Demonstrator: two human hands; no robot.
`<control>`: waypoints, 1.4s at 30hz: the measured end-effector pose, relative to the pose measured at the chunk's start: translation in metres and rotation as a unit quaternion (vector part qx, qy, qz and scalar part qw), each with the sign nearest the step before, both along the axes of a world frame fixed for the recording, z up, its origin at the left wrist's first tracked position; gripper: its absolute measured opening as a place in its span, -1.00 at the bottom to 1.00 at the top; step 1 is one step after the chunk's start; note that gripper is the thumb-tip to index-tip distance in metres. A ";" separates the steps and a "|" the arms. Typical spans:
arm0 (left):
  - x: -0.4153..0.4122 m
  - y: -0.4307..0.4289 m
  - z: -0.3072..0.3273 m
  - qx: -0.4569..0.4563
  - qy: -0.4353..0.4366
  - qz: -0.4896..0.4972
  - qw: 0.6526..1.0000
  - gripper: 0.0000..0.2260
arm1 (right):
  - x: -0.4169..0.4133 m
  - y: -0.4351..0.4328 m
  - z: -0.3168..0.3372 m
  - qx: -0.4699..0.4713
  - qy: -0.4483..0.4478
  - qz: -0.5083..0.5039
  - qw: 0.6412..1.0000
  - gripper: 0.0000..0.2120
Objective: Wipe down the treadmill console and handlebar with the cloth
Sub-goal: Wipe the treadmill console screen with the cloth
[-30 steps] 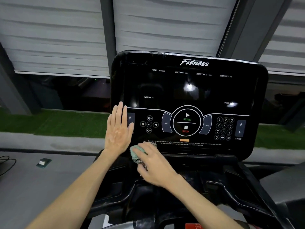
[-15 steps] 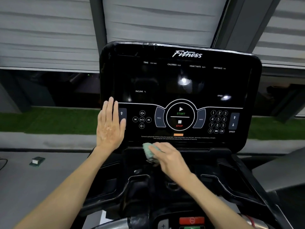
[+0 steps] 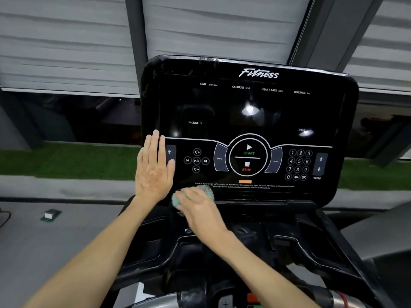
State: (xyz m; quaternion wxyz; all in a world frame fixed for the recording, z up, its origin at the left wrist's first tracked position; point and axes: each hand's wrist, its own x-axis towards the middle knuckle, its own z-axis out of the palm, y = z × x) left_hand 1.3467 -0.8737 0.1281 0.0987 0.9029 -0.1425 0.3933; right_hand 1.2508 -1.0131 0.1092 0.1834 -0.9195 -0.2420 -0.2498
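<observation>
Nearest the camera, part of the silver handlebar (image 3: pixel 160 300) shows at the bottom edge, with black moulded trays above it. Over these trays the right hand (image 3: pixel 200 213) reaches forward, its fingers curled down around a bunched pale green cloth (image 3: pixel 176 200) and pressing it against the lower left edge of the treadmill console (image 3: pixel 249 121), just below the printed warning text. Just left of it, the left hand (image 3: pixel 153 172) lies flat and fully spread, fingers together and pointing up, palm against the console's left edge, grasping nothing and partly covering the incline button (image 3: pixel 170 153). Behind the console hang grey window blinds (image 3: pixel 66 41).
</observation>
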 end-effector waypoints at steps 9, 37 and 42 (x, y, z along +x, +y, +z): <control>0.000 0.001 0.002 -0.014 0.000 -0.017 1.000 -0.44 | -0.007 -0.045 0.003 0.015 0.007 0.046 0.999 -0.79; 0.003 0.002 0.000 -0.016 -0.003 -0.026 1.000 -0.46 | 0.012 0.012 -0.014 0.035 -0.039 0.043 0.998 -0.75; 0.001 0.002 0.000 -0.022 0.010 -0.025 0.999 -0.44 | -0.002 -0.030 -0.018 0.039 -0.051 0.015 0.998 -0.72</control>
